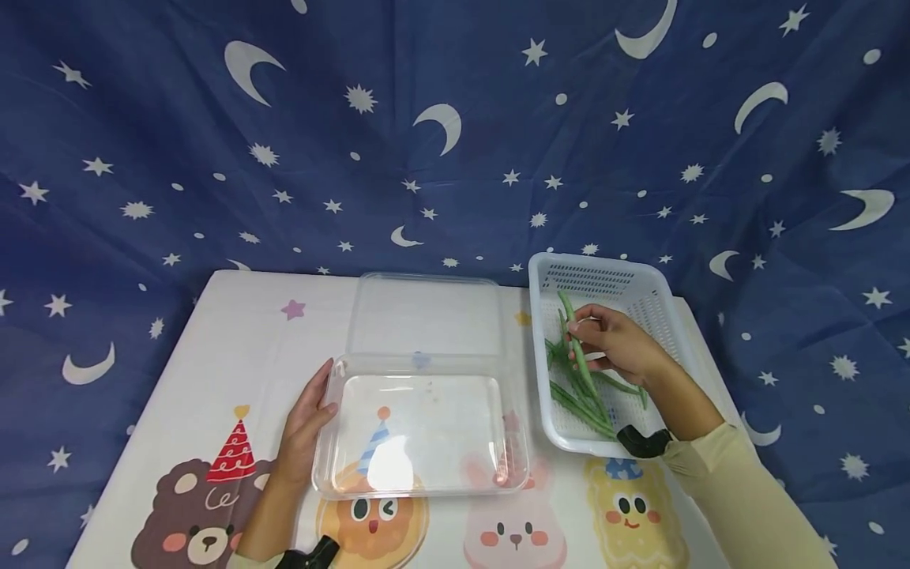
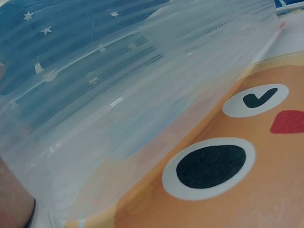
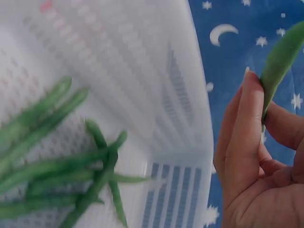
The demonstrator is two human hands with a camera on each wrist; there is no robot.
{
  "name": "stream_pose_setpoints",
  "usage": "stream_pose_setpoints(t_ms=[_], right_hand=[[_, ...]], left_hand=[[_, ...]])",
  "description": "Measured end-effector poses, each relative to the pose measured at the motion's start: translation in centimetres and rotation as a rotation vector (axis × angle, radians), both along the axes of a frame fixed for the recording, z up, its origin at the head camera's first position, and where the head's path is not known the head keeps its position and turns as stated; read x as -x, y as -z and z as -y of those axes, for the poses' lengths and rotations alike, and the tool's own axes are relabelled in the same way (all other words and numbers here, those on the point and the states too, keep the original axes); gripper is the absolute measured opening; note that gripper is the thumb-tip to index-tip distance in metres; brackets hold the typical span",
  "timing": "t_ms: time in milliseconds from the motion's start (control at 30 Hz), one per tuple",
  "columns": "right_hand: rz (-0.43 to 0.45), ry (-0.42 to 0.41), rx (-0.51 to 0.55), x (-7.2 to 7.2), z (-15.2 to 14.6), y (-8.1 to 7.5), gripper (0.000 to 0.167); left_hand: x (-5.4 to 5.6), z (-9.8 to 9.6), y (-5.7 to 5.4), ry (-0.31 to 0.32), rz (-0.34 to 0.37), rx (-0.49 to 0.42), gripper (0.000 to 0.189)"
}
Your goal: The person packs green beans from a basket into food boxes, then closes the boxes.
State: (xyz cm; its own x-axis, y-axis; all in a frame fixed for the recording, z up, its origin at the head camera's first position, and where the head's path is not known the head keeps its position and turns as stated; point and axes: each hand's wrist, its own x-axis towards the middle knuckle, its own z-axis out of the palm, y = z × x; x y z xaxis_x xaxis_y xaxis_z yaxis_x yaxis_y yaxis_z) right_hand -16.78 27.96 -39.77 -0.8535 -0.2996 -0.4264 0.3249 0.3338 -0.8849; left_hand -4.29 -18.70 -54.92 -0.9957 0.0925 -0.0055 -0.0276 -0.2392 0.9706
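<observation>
In the head view my right hand (image 1: 614, 344) pinches a green bean (image 1: 581, 365) between thumb and fingers, above a white plastic basket (image 1: 538, 356). The right wrist view shows the held bean (image 3: 280, 59) rising from the fingertips. More green beans (image 3: 52, 178) lie crossed in a loose pile on the basket's perforated bottom. On the left, my left hand (image 1: 306, 423) holds the left side of a clear plastic container (image 1: 419, 490), its thumb at the rim. No beans show inside the container. The left wrist view looks through its clear wall (image 2: 118, 118); the fingers are mostly hidden there.
Behind the container lies a clear rectangular lid (image 1: 426, 316), partly overlapped by the container's far edge. A white tablecloth (image 1: 284, 356) with cartoon animals covers the table. A dark blue curtain (image 1: 320, 197) with stars and moons hangs behind and around it.
</observation>
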Motion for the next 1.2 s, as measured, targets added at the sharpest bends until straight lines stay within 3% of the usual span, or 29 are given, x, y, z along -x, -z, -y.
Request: stream_pose_setpoints(t_ms=[200, 600, 800, 1200], right_hand=[[0.003, -0.015, 0.086, -1.6, 1.7, 0.2, 0.028], [0.017, -0.017, 0.199, -5.0, 6.1, 0.0, 0.027], [0.046, -0.04, 0.272, -6.7, 8.0, 0.3, 0.03], [0.044, -0.032, 0.361, -8.3, 11.4, 1.1, 0.027]], left_hand=[[0.2, -0.2, 0.1, 0.003, 0.011, -0.005, 0.066], [0.3, -0.1, -0.2, -0.032, 0.074, 0.106, 0.059], [0.3, -0.1, -0.3, -0.037, 0.103, 0.085, 0.059], [0.5, -0.2, -0.4, -0.074, 0.123, 0.077, 0.058]])
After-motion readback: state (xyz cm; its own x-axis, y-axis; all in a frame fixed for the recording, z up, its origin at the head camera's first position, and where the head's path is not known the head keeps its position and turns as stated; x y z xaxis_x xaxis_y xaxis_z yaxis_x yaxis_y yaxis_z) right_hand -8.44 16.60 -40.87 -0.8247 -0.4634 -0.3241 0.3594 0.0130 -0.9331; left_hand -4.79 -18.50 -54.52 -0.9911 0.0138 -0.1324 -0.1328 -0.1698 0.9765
